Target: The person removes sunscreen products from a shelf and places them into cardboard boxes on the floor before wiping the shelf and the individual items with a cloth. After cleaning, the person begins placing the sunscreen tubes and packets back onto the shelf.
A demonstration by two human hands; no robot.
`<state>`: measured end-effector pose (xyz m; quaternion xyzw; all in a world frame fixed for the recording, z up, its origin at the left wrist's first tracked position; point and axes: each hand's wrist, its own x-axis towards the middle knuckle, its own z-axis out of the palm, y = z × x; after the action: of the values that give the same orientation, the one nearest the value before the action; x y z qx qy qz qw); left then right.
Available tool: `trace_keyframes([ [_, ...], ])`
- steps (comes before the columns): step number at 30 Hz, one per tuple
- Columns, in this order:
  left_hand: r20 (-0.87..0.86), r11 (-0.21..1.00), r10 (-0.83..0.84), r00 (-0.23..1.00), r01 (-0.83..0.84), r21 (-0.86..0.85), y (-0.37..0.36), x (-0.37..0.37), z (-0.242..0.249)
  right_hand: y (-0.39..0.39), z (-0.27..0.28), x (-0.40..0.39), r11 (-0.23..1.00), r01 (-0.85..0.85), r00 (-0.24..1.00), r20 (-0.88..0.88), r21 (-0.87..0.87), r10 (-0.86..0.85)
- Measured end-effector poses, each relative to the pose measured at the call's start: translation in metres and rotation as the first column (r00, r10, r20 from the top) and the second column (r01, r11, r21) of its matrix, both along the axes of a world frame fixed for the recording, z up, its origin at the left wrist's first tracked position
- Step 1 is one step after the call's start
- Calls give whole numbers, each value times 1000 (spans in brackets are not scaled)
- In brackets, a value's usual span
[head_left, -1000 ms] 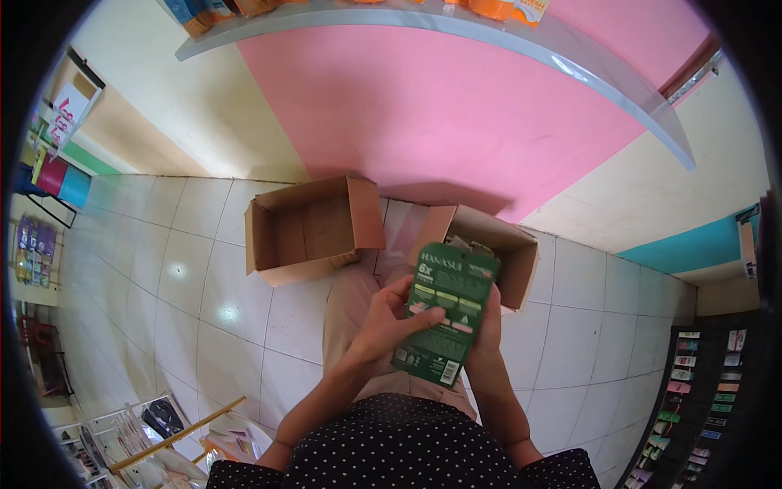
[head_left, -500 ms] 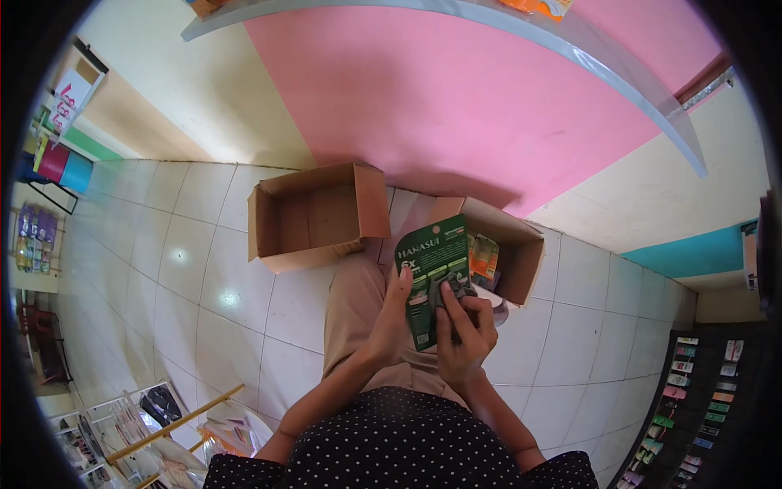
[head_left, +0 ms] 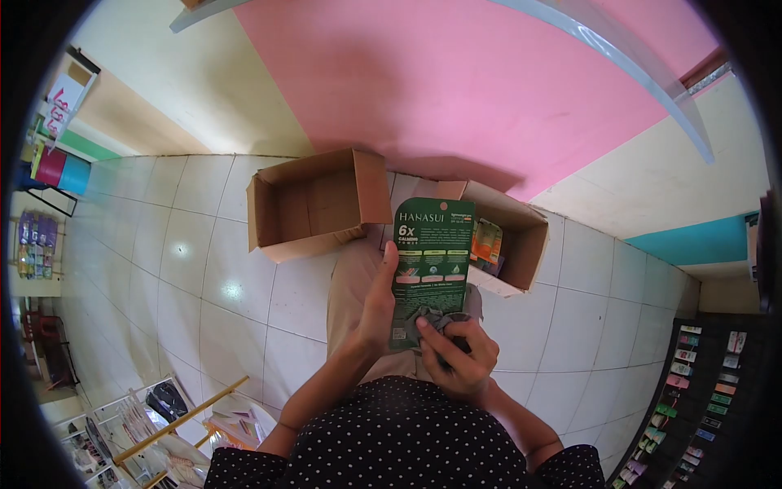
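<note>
A green printed packaging card marked HANASUI (head_left: 432,261) stands roughly upright in front of me. Along its left edge my left hand (head_left: 377,314) grips it, thumb on the printed face and fingers hidden behind. My right hand (head_left: 463,352) is closed on a crumpled dark grey cloth (head_left: 436,319), which presses against the lower part of the card. Just beyond the card, on the right, an open cardboard box (head_left: 521,253) holds an orange package (head_left: 486,242) and other items that are hard to make out.
Another open cardboard box (head_left: 309,204) sits on the white tiled floor (head_left: 220,269) to the left, by the wall. Overhead is a grey shelf edge (head_left: 619,57). A rack with small packs (head_left: 692,399) stands at lower right, a shelf with a wooden rail (head_left: 183,420) at lower left.
The cloth has slid from the middle of the card down to its lower part with my right hand. The card has turned more upright and faces me squarely.
</note>
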<state>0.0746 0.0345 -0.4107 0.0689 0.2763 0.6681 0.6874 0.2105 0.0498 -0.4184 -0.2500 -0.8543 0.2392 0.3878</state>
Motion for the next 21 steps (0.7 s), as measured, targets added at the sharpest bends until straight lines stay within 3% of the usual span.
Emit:
trace_keyframes([
  [5,-121,998,-26,992,19,-59,-3,9,-10,16,4,-9,997,64,997,49,30,-66],
  [8,16,998,-16,1000,17,-56,-4,11,-11,21,10,-18,993,109,992,58,41,-111],
  [10,-182,997,-6,983,-8,-75,-3,7,0,16,13,-20,997,72,995,69,3,-72],
  [13,-252,992,-4,968,-28,-123,-2,6,5,5,8,-17,999,-35,998,60,28,33],
  [21,-182,997,-61,981,52,-55,-8,8,-11,26,7,-19,990,12,999,40,141,-18],
])
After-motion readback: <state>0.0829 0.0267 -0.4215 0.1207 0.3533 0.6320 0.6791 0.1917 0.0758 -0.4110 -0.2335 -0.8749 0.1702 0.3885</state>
